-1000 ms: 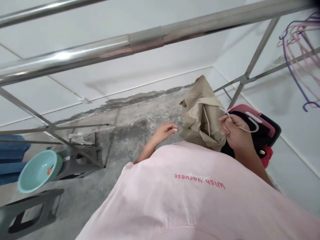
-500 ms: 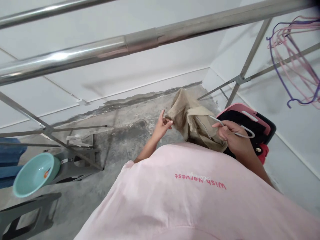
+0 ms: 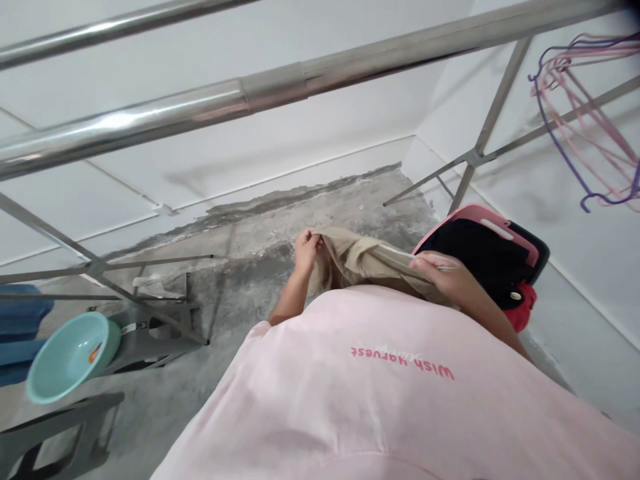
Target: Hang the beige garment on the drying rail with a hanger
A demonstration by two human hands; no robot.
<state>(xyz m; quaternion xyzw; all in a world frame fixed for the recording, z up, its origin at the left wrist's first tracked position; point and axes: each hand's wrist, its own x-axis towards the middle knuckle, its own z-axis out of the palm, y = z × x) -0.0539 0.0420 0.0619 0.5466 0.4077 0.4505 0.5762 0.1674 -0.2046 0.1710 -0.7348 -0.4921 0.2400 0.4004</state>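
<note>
A khaki garment (image 3: pixel 353 257) is stretched between my hands in front of my pink shirt; its lower part is hidden behind the shirt. My left hand (image 3: pixel 306 251) is closed on the garment's left end, pinching the cloth. In my closed right hand (image 3: pixel 441 272) is a white clothes hanger (image 3: pixel 397 252), one arm of which runs along the garment's upper edge. Part of the hanger is covered by the cloth and by my fingers. Whether my right hand also grips the cloth is hard to see.
A pink laundry basket (image 3: pixel 480 213) with dark and red clothes stands at the right. Metal rack bars (image 3: pixel 200 107) cross in front of me. Pink and purple hangers (image 3: pixel 565 127) hang at upper right. At left are a turquoise basin (image 3: pixel 70 357) and grey stools (image 3: pixel 60 427).
My left hand has gone from open fingers beside the cloth to gripping it, and has moved left. The garment is now pulled out wider and lower. My right hand has shifted slightly left with the hanger.
</note>
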